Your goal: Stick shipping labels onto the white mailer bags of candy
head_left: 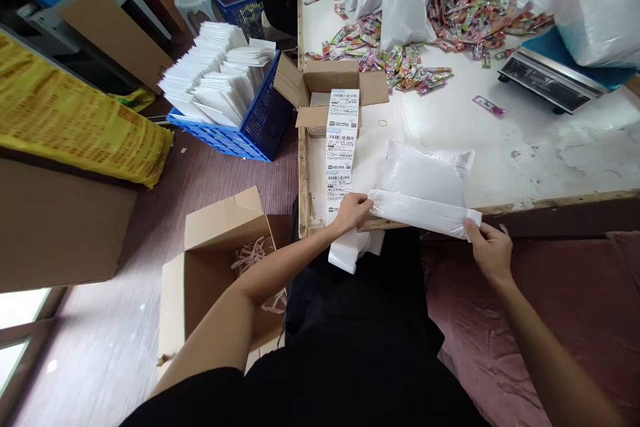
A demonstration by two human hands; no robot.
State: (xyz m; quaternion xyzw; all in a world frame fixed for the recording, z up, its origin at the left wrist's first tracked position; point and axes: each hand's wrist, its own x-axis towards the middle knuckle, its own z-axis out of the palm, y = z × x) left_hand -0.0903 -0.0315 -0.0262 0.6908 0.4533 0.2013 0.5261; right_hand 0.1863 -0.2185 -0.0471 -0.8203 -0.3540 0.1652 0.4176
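A plump white mailing bag (425,177) lies at the table's front edge, its flap side toward me. My left hand (353,211) pinches the bag's near left corner, and my right hand (490,248) grips the near right corner, so the flap is stretched between them. Just left of the bag, a strip of printed labels (341,147) runs from a small open carton (333,73) down over the table edge, passing beside my left hand. Its lower end hangs in folds below the edge.
Small colourful packets (470,3) and filled white bags (407,10) cover the back of the table (550,167). A scale (553,77) stands at the right. A blue crate (265,113) of white envelopes and an open cardboard box (210,280) are at the left. Other people's hands show behind.
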